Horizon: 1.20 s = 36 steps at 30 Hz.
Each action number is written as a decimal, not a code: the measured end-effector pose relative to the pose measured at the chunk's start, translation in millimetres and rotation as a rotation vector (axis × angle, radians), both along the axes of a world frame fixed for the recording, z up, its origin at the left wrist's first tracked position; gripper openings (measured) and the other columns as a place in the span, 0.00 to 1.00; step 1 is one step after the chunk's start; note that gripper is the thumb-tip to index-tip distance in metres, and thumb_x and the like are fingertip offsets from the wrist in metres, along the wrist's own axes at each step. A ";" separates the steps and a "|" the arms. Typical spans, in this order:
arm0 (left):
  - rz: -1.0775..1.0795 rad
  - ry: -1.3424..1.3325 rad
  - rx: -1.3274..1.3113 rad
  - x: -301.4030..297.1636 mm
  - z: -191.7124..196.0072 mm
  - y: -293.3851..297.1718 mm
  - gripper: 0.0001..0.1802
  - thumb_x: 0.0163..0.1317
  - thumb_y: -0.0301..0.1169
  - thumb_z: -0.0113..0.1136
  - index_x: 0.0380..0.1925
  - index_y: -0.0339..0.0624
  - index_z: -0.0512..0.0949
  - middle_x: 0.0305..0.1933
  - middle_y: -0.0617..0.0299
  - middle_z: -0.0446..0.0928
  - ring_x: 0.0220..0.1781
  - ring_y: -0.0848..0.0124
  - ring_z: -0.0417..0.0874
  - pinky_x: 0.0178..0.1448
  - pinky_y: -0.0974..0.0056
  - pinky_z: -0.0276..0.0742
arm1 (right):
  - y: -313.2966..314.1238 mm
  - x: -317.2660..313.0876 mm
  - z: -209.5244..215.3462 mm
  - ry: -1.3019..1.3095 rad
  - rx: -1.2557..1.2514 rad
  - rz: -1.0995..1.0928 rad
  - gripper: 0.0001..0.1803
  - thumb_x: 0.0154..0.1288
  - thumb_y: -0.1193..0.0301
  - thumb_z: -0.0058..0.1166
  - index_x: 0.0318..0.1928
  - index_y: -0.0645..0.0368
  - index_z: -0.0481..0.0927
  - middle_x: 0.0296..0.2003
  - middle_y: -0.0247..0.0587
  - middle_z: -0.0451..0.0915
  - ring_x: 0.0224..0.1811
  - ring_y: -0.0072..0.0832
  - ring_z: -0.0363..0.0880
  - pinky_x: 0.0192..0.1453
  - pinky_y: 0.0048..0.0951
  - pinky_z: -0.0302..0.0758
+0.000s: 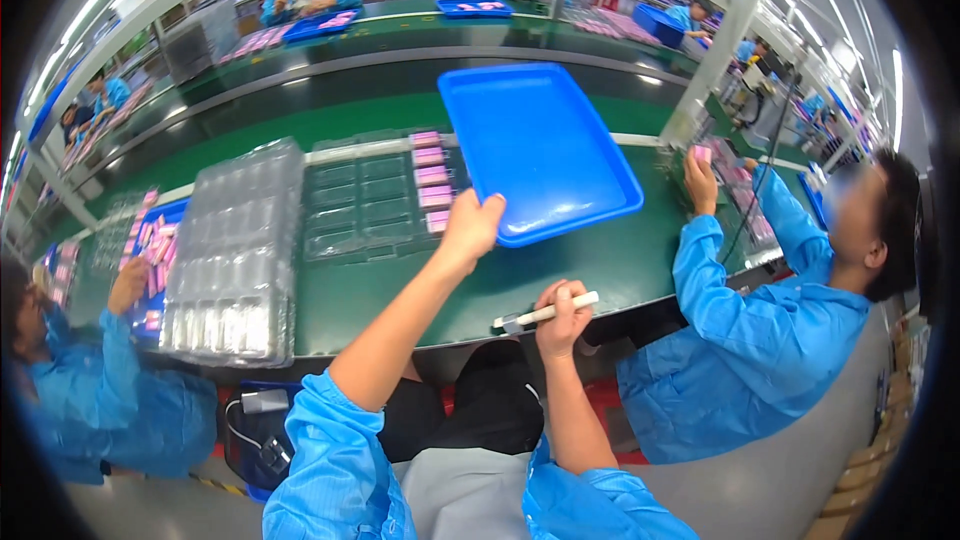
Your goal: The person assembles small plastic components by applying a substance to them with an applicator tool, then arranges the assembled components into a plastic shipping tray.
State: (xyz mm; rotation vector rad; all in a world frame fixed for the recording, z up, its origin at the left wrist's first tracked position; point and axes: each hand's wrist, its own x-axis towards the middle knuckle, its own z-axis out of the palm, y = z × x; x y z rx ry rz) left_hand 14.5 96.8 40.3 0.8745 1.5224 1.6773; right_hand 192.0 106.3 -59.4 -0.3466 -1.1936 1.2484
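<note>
My left hand (474, 230) grips the near left corner of a blue plastic tray (545, 155), thumb on top of the rim. The tray is tilted above the green bench, and its inside is bare. In my right hand (562, 320), fingers curled round it, is a white stick-shaped tool (540, 315) with a dark end pointing left; its exact kind is unclear. Left of the blue tray lies a clear blister tray (365, 200), with a column of pink-and-white blocks (432, 175) along its right side.
A tall stack of clear blister trays (235, 250) stands on the green bench (400, 310) at left. Co-workers in blue sit close on both sides; the right one's hand (700, 183) holds a pink block. A metal post (725, 50) rises at the far right.
</note>
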 end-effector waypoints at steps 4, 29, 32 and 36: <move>-0.146 0.072 -0.232 38.5 -20.6 47.2 0.18 0.70 0.40 0.56 0.35 0.32 0.78 0.25 0.58 0.79 0.22 0.70 0.79 0.23 0.63 0.72 | -9.1 2.2 -0.7 0.068 -0.029 0.020 0.13 0.72 0.69 0.49 0.28 0.58 0.68 0.21 0.42 0.74 0.21 0.23 0.68 0.26 0.24 0.64; 0.019 0.322 -0.050 28.3 -65.3 -87.3 0.13 0.66 0.27 0.59 0.49 0.37 0.79 0.45 0.53 0.80 0.44 0.65 0.83 0.46 0.60 0.80 | 0.8 8.5 7.6 -0.195 -0.107 0.083 0.12 0.73 0.71 0.49 0.29 0.57 0.71 0.19 0.33 0.74 0.17 0.15 0.65 0.19 0.20 0.61; 0.457 0.972 0.055 3.0 -53.2 -104.1 0.15 0.60 0.26 0.61 0.49 0.39 0.80 0.59 0.47 0.73 0.62 0.52 0.74 0.64 0.51 0.71 | 1.1 3.7 9.1 -0.235 -0.105 0.057 0.13 0.75 0.66 0.50 0.30 0.55 0.70 0.18 0.35 0.73 0.14 0.15 0.62 0.16 0.20 0.56; 0.434 1.199 -0.094 -31.4 -42.7 -98.7 0.28 0.56 0.33 0.68 0.59 0.48 0.77 0.71 0.41 0.62 0.74 0.41 0.59 0.75 0.34 0.51 | 3.0 3.9 7.8 -0.250 -0.094 0.085 0.13 0.75 0.66 0.49 0.30 0.55 0.69 0.20 0.38 0.74 0.16 0.19 0.64 0.18 0.22 0.59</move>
